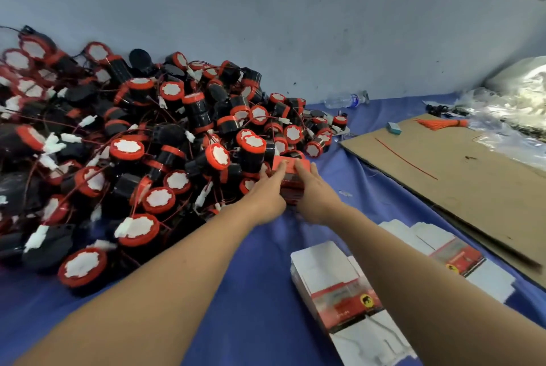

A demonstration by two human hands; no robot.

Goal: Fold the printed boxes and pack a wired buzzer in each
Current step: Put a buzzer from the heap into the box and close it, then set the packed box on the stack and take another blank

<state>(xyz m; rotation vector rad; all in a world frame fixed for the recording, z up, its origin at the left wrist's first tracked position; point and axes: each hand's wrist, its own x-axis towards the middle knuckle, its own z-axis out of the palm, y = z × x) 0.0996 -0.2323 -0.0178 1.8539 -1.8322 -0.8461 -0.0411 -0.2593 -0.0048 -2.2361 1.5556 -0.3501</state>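
our left hand (267, 196) & right hand (316, 194) press a glossy red printed box (291, 178) between them, fingers laid fairly straight on its sides, thumbs hidden. we can't tell if the box rests on the blue cloth surface (251, 292). it touches the heap of round black buzzers (147, 144) w/ red rims, white caps, thin wires. flat box blanks (339, 286) lie by our right forearm, near a brown cardboard sheet (458, 182).

Both bare arms reach from the lower corners toward mid-frame. The left hand (267, 198) and right hand (316, 198) lie side by side, fingers outstretched.
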